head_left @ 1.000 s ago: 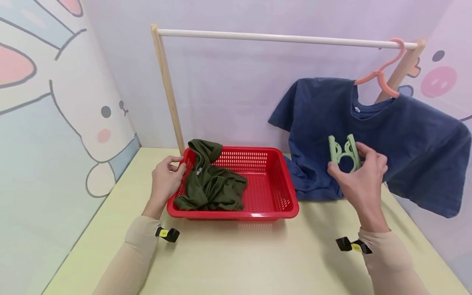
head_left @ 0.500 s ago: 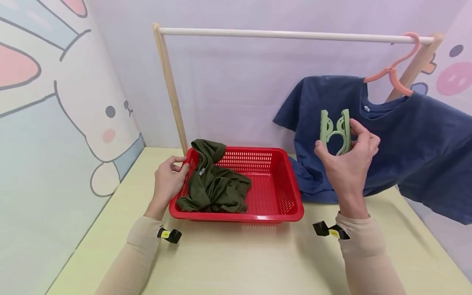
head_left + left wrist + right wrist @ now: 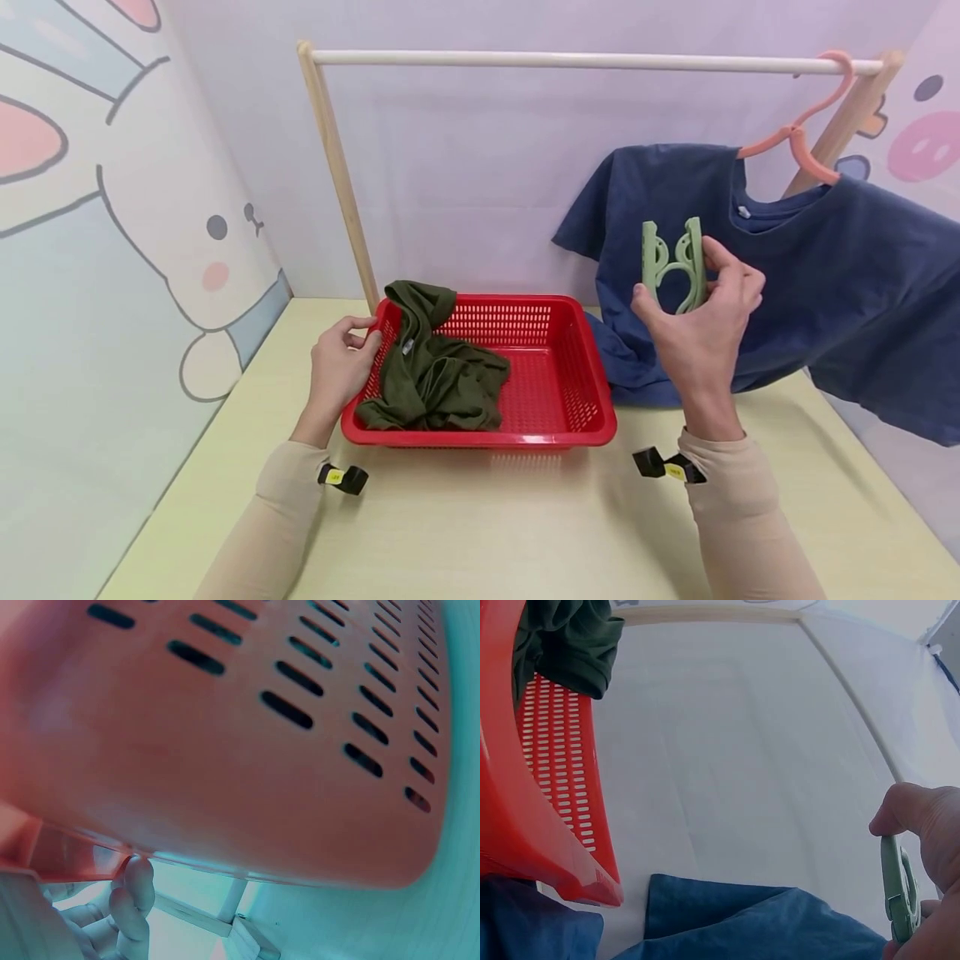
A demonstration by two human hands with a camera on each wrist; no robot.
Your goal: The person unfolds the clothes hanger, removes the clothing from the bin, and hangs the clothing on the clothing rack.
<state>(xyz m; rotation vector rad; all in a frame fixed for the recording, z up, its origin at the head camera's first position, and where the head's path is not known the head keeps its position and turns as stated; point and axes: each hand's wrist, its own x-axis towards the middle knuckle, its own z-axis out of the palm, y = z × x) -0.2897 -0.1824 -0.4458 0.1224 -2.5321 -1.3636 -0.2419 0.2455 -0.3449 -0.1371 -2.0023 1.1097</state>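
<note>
In the head view, my left hand (image 3: 343,360) grips the left rim of a red plastic basket (image 3: 517,438), thumb and fingers at its edge. The left wrist view shows curled fingers (image 3: 139,889) at the rim, beside the slotted basket wall (image 3: 187,772). A crumpled dark green garment (image 3: 442,375) lies in the basket's left half, one part over the back rim. My right hand (image 3: 701,337) holds a light green folding hanger (image 3: 678,271), folded up, between thumb and fingers in front of the blue T-shirt (image 3: 667,196). In the right wrist view the hanger (image 3: 897,892) appears edge-on.
The T-shirt hangs from an orange hanger (image 3: 802,137) at the right end of a white rail (image 3: 525,58) with wooden posts (image 3: 337,158). Its lower part reaches the pale yellow tabletop (image 3: 480,525) behind the basket's right side. Printed cloth walls (image 3: 465,183) stand behind and beside.
My right hand has moved left and up with the green folding hanger, mostly in the first half second. The left hand stays on the basket rim. The camera view has shifted slightly.
</note>
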